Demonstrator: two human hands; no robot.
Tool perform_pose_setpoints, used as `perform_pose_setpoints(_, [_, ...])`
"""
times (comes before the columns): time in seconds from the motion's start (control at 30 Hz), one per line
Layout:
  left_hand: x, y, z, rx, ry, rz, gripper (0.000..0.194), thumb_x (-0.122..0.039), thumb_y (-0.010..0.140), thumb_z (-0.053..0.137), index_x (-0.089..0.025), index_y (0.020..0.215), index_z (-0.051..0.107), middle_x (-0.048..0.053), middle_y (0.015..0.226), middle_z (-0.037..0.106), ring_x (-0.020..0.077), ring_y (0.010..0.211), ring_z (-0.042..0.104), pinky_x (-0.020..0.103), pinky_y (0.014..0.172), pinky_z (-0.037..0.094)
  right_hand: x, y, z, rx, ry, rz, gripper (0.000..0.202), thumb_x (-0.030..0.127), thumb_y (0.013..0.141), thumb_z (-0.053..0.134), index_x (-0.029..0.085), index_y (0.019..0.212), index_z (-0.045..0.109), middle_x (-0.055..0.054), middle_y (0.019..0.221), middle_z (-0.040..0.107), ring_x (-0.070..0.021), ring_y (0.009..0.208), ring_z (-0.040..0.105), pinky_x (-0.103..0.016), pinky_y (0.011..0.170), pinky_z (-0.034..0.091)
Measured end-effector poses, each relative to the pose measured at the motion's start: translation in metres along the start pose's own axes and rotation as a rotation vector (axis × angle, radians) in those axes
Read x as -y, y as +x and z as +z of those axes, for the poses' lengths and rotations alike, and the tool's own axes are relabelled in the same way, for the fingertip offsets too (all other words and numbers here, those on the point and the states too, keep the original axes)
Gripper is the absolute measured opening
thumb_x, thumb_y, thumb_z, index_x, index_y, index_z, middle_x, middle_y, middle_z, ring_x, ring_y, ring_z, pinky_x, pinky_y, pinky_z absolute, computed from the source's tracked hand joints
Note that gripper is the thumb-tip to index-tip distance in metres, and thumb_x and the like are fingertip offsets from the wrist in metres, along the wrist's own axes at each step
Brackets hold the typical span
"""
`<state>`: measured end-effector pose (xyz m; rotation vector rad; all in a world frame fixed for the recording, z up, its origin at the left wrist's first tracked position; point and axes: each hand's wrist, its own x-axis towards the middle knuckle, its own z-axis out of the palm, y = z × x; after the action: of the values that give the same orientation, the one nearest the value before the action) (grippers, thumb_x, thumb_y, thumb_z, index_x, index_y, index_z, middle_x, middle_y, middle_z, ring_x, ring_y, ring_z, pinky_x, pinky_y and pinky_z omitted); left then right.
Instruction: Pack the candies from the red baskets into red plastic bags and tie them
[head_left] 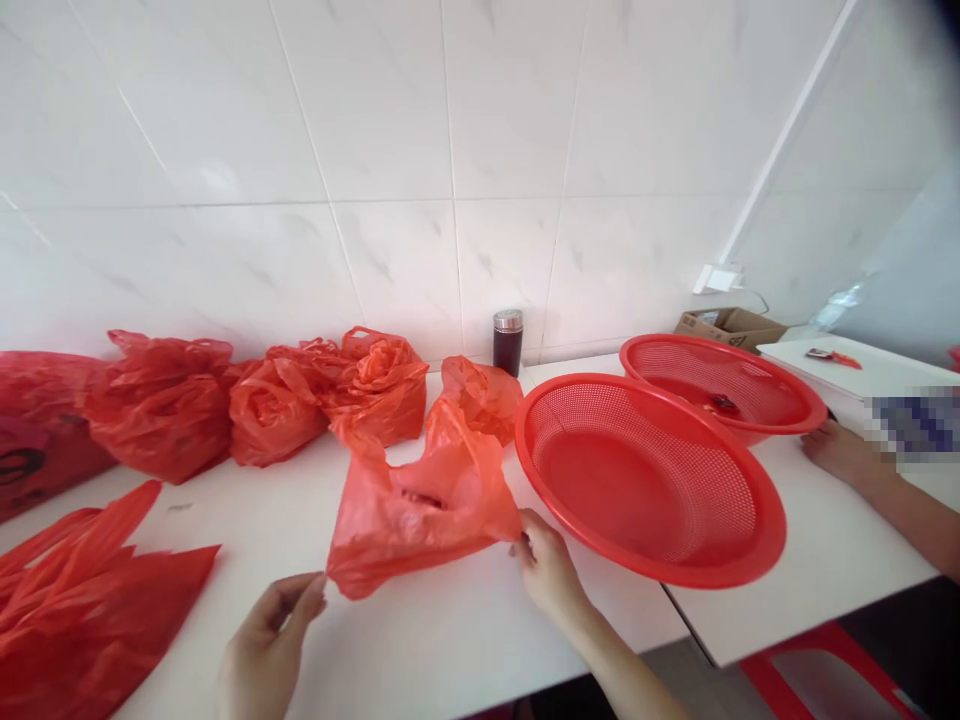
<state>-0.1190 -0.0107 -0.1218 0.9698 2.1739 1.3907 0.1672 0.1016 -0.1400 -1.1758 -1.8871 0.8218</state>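
A red plastic bag (420,530) rests on the white table in front of me, its handles up and its mouth partly open. Something small and dark shows inside, too unclear to name. My left hand (274,635) pinches the bag's lower left corner between thumb and finger. At the opposite side, my right hand (547,570) is closed on the bag's right corner. Just right of that hand stands a large red plastic basket (615,480) with perforated walls and nothing visible in it.
Several filled red bags (165,410) line the wall, and loose red bags (97,610) lie at front left. A dark tumbler (508,350) stands behind. A second red basket (795,405) holds small dark items; another person's hand (844,450) touches its rim. A cardboard box (739,328) sits behind.
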Motion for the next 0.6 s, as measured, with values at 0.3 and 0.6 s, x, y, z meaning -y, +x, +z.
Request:
perform_pose_setpoints(0.3, [-0.038, 0.004, -0.005, -0.044, -0.051, 0.023, 0.052, -0.064, 0.076, 0.053, -0.025, 0.109, 0.061, 0.007, 0.11, 0.066, 0.0291, 0.104, 0.063, 0.042, 0.088, 0.049, 0.056, -0.026, -0.028, 0.019, -0.1, -0.115, 0.065, 0.024, 0.09, 0.043, 0.029, 0.148, 0.015, -0.009, 0.153, 0.027, -0.0251, 0.139, 0.03, -0.048, 0.109, 0.037])
perform_pose_setpoints(0.6, [-0.134, 0.1, 0.058, 0.194, 0.003, 0.049, 0.063, -0.06, 0.061, 0.069, -0.011, 0.1, 0.061, 0.018, 0.103, 0.066, 0.0375, 0.103, 0.059, 0.047, 0.088, 0.044, 0.135, 0.15, -0.045, -0.008, -0.188, -0.108, 0.054, 0.032, 0.084, 0.058, 0.012, 0.131, 0.042, -0.022, 0.136, 0.047, -0.0349, 0.131, 0.037, -0.053, 0.104, 0.033])
